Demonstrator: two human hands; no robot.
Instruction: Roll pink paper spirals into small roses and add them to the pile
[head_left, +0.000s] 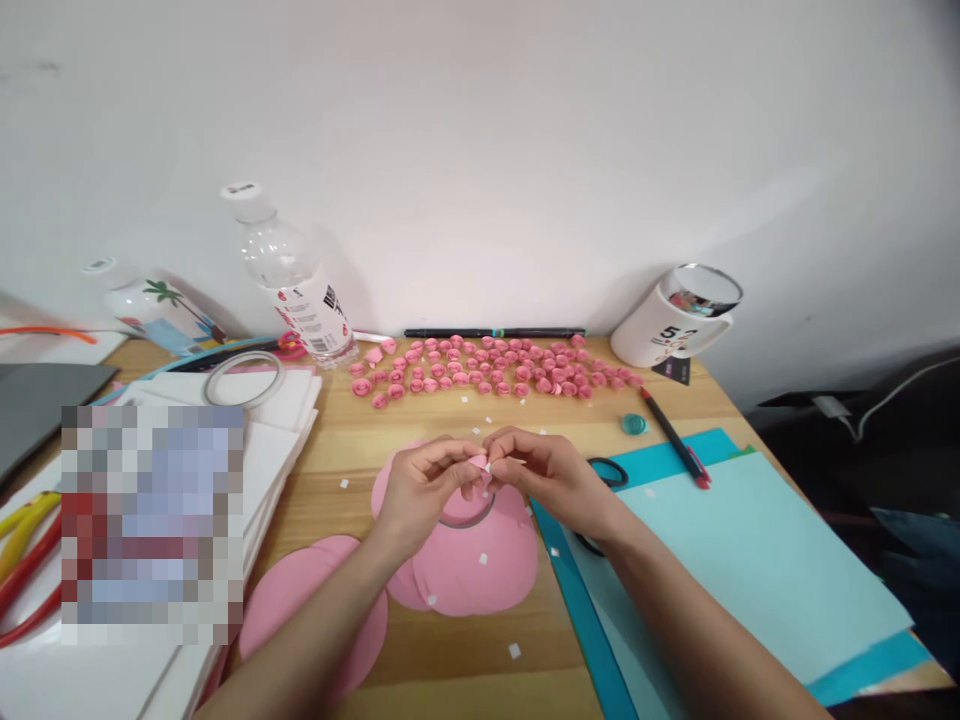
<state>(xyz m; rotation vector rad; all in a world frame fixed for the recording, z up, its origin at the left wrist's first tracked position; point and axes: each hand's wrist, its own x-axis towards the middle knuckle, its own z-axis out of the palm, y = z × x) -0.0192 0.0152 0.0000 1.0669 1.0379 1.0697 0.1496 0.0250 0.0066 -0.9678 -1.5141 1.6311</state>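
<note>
My left hand [424, 492] and my right hand [559, 482] meet fingertip to fingertip above a pile of pink paper circles [480, 585]. A small piece of pink paper [484, 476] is pinched in my left fingers. My right thumb and forefinger close on it too, with a tiny white bit showing at their tips. Under the hands a tape roll [469, 521] lies on the circles, partly covered. Behind them, many small rolled pink paper flowers [457, 370] spread along the wall. Another pile of pink circles [322, 570] lies partly beneath my left forearm.
Scissors [611, 472] and light blue paper sheets [742, 550] lie on the right, near a red-and-black pen [675, 440], a teal lid [634, 424] and a white mug [660, 325]. On the left stand a plastic bottle [289, 280] and stacked white paper [277, 470]. Tiny white scraps dot the table.
</note>
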